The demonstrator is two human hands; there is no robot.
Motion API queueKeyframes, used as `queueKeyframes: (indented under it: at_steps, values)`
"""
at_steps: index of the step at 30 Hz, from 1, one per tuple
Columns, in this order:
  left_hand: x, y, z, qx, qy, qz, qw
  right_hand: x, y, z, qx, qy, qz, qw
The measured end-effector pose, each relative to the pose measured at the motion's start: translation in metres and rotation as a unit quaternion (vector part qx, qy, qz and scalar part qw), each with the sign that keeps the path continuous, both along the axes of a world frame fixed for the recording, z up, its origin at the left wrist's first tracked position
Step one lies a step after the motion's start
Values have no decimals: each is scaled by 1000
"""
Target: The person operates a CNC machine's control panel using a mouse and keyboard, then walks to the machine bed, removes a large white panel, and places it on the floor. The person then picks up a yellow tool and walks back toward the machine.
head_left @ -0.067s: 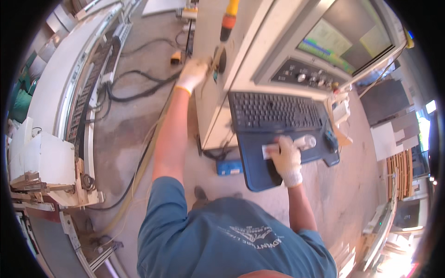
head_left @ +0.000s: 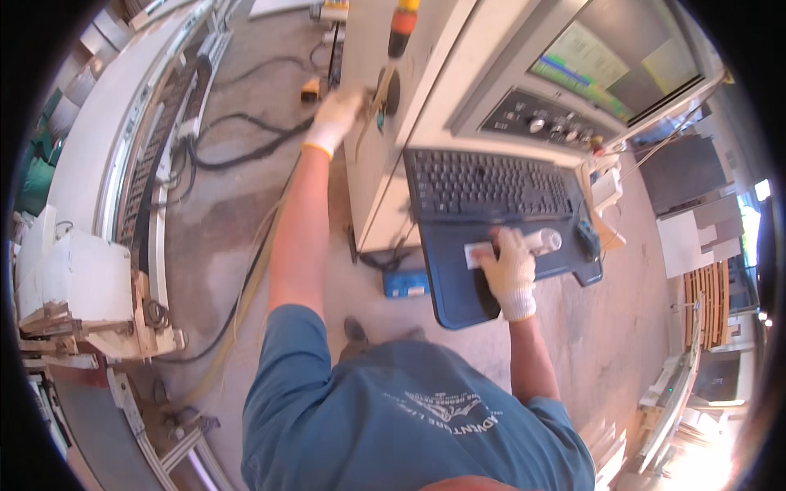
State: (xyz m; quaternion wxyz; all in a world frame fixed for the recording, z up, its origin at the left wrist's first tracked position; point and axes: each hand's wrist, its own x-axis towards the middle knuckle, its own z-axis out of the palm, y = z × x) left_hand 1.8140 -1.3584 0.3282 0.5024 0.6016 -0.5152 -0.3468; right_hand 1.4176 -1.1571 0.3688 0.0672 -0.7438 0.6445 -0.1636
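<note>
My left hand (head_left: pixel 337 119), in a pale work glove, is at the side of a cream machine cabinet (head_left: pixel 368 176). Its blurred fingers are beside a tan hanging strap (head_left: pixel 381 92); whether they grip it cannot be made out. Over a dark tray (head_left: pixel 458 299), the gloved right hand (head_left: pixel 509 274) is closed, fingers curled down. A small white card (head_left: pixel 473 255) shows by its thumb side, and a white cylinder (head_left: pixel 547 240) lies against the other side. What the fingers hold, if anything, is hidden.
A black keyboard (head_left: pixel 491 186) sits above the tray, with a mouse (head_left: pixel 587 239) to its right. Beyond are a control panel (head_left: pixel 540 123) and a screen (head_left: pixel 614 61). A yellow-orange handle (head_left: pixel 399 33) hangs above. Cables (head_left: pixel 246 155) run along the floor at left; a blue box (head_left: pixel 405 284) lies below.
The view has shifted slightly, so the tray and cabinet sit higher in the picture. The left hand has shifted slightly left from the strap; the right stays by the card and cylinder.
</note>
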Motion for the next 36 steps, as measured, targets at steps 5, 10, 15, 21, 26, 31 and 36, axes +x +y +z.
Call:
queueKeyframes:
  at_steps: [5, 10, 15, 21, 26, 31, 36]
  values:
    - [39, 65, -69, -51, 499, 100, 859, -14, 20, 15, -150, -73, 65, 984]
    - [79, 258, -298, 210, 245, 319, 891, -30, 77, 41, 116, -410, 357, 831]
    - [101, 514, -443, 639, -235, 8, 732, 1, 105, 24, 334, -401, 451, 724]
    - [158, 533, -458, 670, 125, 225, 696, 117, 107, -6, 311, -526, 364, 703]
    - [251, 382, -399, 511, -229, 17, 828, 273, 87, -42, 420, -599, 107, 673]
    - [337, 240, -295, 413, -284, 33, 865, 405, 40, -43, 453, -518, 182, 702]
    - [449, 157, -275, 405, -246, 160, 866, 536, -6, -45, 476, -431, 387, 662]
